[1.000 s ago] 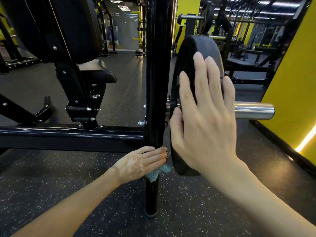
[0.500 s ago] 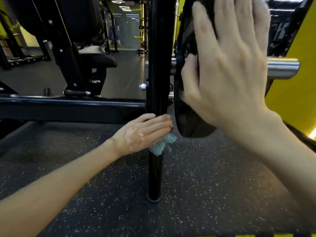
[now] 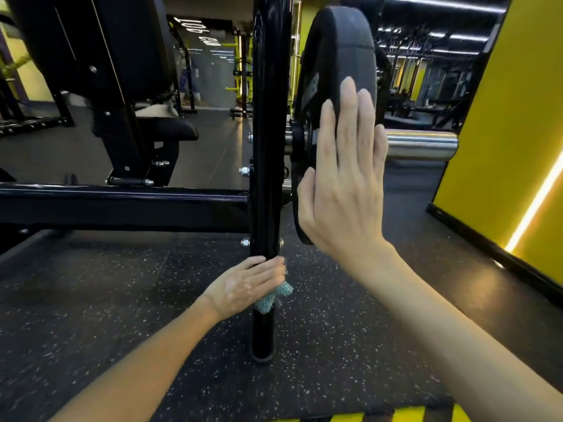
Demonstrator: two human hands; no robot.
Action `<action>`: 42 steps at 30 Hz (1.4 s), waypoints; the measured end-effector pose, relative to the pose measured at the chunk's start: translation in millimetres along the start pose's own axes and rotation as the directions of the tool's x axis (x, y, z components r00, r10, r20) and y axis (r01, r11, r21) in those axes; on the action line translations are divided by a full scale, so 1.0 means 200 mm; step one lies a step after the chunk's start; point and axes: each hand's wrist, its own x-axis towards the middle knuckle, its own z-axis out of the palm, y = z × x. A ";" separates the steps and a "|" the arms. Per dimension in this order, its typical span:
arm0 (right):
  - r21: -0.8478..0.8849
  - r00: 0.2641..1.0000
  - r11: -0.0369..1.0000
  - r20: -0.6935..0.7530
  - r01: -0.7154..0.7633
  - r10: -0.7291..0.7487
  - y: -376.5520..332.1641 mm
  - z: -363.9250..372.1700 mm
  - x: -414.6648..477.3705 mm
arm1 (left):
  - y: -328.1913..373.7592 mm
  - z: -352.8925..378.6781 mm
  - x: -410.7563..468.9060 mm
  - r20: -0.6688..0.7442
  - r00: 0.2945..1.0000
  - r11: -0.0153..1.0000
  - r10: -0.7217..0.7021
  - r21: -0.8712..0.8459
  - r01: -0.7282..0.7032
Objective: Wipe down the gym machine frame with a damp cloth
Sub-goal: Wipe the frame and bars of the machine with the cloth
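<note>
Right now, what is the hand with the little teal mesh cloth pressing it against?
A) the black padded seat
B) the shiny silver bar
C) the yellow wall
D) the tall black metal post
D: the left hand presses the teal mesh cloth flat against the tall black metal post, low down near the floor, while the right hand rests on the round black weight plate.

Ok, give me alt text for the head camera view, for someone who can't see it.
A left hand presses a teal cloth against the black upright post of a gym machine, low near the speckled floor. The right hand lies flat on a black weight plate beside the post.
</note>
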 end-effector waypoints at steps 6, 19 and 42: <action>-0.020 1.000 0.999 0.003 0.025 -0.025 0.00 0.01 -0.02 | 0.06 0.04 -0.04 0.221 0.960 0.969 0.170 0.142 -0.205; -0.016 0.996 1.000 -0.094 -0.002 0.001 -0.02 0.03 -0.03 | 0.03 0.11 -0.02 0.020 0.989 0.985 0.147 0.083 -0.148; 0.020 1.000 1.000 -0.001 0.013 -0.013 -0.01 -0.01 -0.03 | -0.51 -0.49 0.24 -0.170 0.982 0.987 0.086 0.150 -0.060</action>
